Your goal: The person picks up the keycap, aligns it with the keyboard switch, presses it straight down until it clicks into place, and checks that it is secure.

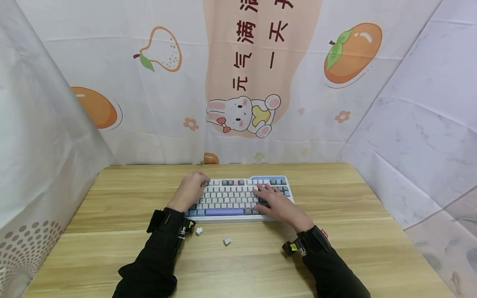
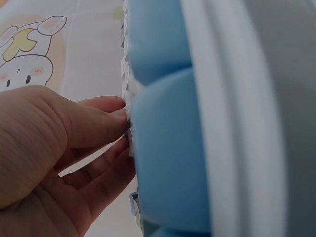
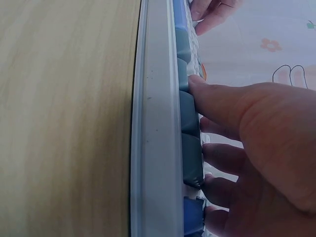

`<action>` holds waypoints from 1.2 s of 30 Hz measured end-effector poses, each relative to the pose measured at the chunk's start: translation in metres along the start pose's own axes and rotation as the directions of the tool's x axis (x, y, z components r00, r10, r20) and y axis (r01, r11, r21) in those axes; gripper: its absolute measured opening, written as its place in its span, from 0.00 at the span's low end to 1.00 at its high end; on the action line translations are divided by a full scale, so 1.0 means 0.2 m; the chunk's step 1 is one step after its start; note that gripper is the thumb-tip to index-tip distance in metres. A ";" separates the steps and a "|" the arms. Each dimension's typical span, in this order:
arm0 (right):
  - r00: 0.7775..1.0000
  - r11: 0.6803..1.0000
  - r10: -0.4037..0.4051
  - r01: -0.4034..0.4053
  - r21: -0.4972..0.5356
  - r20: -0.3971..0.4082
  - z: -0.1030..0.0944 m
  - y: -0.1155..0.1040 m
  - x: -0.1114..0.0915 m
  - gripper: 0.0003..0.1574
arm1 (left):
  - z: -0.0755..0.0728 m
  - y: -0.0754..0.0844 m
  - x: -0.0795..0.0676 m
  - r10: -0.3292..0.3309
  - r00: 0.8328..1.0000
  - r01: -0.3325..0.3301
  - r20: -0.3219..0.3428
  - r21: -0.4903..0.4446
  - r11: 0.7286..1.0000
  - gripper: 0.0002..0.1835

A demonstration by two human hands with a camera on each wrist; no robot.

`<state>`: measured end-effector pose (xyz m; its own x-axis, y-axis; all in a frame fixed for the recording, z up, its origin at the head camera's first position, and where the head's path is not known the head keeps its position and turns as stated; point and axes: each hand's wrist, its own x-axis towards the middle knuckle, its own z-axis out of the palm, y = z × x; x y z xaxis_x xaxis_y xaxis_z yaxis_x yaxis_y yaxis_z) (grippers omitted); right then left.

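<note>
A keyboard (image 1: 227, 200) with white, grey and blue keycaps and a purple space bar (image 1: 224, 212) lies on the table. At its upper left corner is my left hand (image 1: 191, 189); thumb and index finger come together on a small white keycap, their tips partly hidden behind blue keycaps (image 2: 170, 148) in the left wrist view. My right hand (image 1: 282, 206) rests across the keyboard's right part with fingers spread. In the right wrist view its thumb (image 3: 217, 101) touches the dark grey bottom-row keys (image 3: 191, 158). Two loose white keycaps, one left (image 1: 199, 231) and one right (image 1: 227, 241), lie in front of the keyboard.
The wooden table (image 1: 261, 265) stretches around the keyboard on every side. Behind it hangs a printed cloth (image 1: 167, 103) with fruit and a rabbit. More cloth hangs at the left and right sides. Each wrist wears a black strap with a small camera.
</note>
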<state>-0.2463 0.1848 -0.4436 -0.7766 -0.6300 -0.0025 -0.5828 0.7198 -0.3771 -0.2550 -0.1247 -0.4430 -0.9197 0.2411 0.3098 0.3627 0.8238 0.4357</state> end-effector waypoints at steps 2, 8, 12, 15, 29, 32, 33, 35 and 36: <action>1.000 1.000 0.000 0.000 0.002 0.002 0.00 0.00 0.00 0.36 | 0.00 0.00 0.00 0.000 1.000 0.000 0.000 0.008 1.000 0.11; 1.000 1.000 0.000 0.000 0.004 0.005 0.00 0.00 0.00 0.36 | 0.01 0.02 0.01 -0.019 0.999 0.019 -0.028 0.012 1.000 0.12; 1.000 1.000 0.003 -0.003 0.013 0.005 0.00 0.00 0.00 0.36 | 0.02 0.05 0.01 -0.047 0.997 0.048 -0.061 0.012 0.999 0.12; 1.000 1.000 -0.010 0.010 0.016 0.000 0.00 0.01 0.00 0.36 | 0.02 0.06 0.01 -0.060 0.995 0.061 -0.078 0.018 0.998 0.11; 1.000 1.000 -0.025 0.025 0.014 -0.006 -0.01 0.00 0.00 0.36 | 0.03 0.06 0.02 -0.025 0.994 0.035 -0.103 0.101 0.994 0.16; 1.000 1.000 -0.027 0.027 0.015 -0.006 -0.01 0.00 0.00 0.36 | 0.03 0.07 0.01 -0.039 0.994 0.049 -0.100 0.101 0.994 0.16; 1.000 1.000 -0.026 0.026 0.015 -0.006 -0.01 0.01 0.00 0.36 | 0.03 0.07 0.01 -0.048 0.994 0.057 -0.094 0.103 0.993 0.16; 1.000 1.000 -0.025 0.025 0.014 -0.004 -0.01 0.01 0.00 0.36 | 0.02 0.08 0.01 -0.068 0.995 0.076 -0.074 0.113 0.991 0.17; 1.000 1.000 -0.023 0.023 0.014 -0.004 -0.01 0.01 0.00 0.36 | 0.01 0.08 0.01 -0.072 0.995 0.079 -0.062 0.121 0.989 0.17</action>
<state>-0.2478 0.1862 -0.4417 -0.7637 -0.6455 0.0102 -0.5975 0.7008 -0.3898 -0.2509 -0.1089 -0.4375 -0.9323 0.1491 0.3295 0.2681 0.8964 0.3529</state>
